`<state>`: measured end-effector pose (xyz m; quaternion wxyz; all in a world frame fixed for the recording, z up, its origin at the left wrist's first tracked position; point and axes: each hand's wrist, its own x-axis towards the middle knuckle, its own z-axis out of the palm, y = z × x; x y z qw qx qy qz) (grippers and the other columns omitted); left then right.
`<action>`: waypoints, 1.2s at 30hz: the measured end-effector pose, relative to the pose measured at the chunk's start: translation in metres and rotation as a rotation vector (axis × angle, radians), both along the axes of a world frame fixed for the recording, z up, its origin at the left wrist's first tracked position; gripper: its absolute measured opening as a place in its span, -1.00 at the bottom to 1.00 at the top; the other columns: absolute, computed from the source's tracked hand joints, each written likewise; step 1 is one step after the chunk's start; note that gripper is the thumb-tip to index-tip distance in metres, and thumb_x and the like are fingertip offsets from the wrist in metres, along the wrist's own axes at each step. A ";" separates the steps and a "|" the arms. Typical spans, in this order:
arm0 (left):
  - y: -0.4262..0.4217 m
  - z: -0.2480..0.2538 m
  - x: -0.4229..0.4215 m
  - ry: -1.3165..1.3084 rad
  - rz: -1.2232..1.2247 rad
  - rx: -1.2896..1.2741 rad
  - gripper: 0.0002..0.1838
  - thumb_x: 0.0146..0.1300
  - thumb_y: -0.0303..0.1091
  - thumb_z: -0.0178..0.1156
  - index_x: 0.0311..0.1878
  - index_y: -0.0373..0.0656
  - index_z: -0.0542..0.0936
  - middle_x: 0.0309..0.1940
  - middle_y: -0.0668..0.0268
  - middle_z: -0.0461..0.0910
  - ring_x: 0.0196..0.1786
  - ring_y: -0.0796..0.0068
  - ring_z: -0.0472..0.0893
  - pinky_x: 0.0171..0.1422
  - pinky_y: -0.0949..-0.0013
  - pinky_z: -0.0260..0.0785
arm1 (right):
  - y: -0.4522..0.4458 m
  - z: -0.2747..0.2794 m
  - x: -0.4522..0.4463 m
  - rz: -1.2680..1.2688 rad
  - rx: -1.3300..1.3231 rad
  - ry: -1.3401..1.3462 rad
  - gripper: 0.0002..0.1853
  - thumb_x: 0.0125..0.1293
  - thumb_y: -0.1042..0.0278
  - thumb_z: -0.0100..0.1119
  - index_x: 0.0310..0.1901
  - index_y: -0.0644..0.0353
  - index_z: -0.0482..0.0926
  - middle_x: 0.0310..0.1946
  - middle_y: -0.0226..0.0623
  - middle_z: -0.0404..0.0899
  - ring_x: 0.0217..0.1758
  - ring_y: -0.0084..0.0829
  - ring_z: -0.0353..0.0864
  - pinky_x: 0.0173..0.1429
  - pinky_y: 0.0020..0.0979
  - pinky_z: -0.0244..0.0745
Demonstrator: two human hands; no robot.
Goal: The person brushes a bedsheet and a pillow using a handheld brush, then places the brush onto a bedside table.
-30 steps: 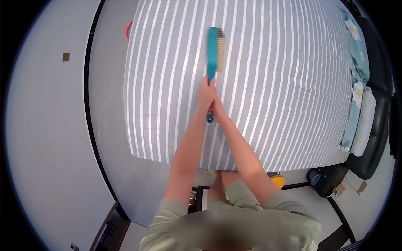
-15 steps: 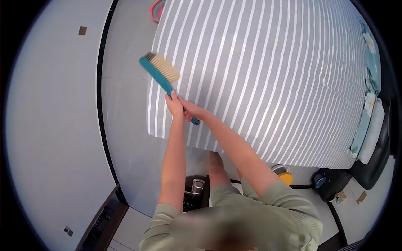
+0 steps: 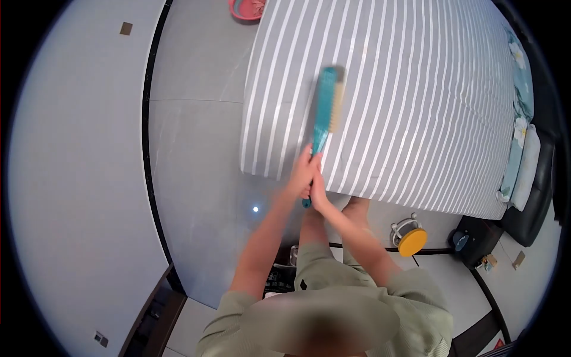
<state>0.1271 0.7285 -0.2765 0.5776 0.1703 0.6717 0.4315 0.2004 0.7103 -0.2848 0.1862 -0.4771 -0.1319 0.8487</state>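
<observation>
A teal bed brush (image 3: 325, 104) with cream bristles is over the striped bedsheet (image 3: 410, 119), its bristles turned to the right. Both of my hands wrap its handle. My left hand (image 3: 302, 171) grips from the left side, and my right hand (image 3: 317, 185) closes round it from the right. The handle's end sticks out below my fingers. The brush is slightly blurred, and I cannot tell whether its bristles touch the sheet.
Floral pillows (image 3: 513, 160) lie at the bed's right end. A yellow-topped stool (image 3: 412, 243) and a black cabinet (image 3: 476, 241) stand to the right. Beyond the bed's far left corner is a pink basin (image 3: 245, 16). Grey floor (image 3: 196, 143) runs along the wall.
The brush has swung right, from the bed's left edge to further over the sheet, and now points nearly straight away from me. Both hands have moved right and closer to my body, still gripping it.
</observation>
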 end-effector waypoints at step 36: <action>-0.045 -0.023 -0.247 0.096 0.107 -0.193 -0.81 0.14 -0.30 -0.03 -0.48 -0.19 0.30 -0.72 0.39 0.32 -0.68 0.61 0.29 -0.62 0.50 0.16 | -0.057 -0.038 -0.267 -0.119 0.153 -0.154 -0.55 0.27 0.01 -0.40 0.13 0.03 0.09 -0.58 -0.52 0.31 -0.69 -0.71 0.22 -0.69 -0.66 0.09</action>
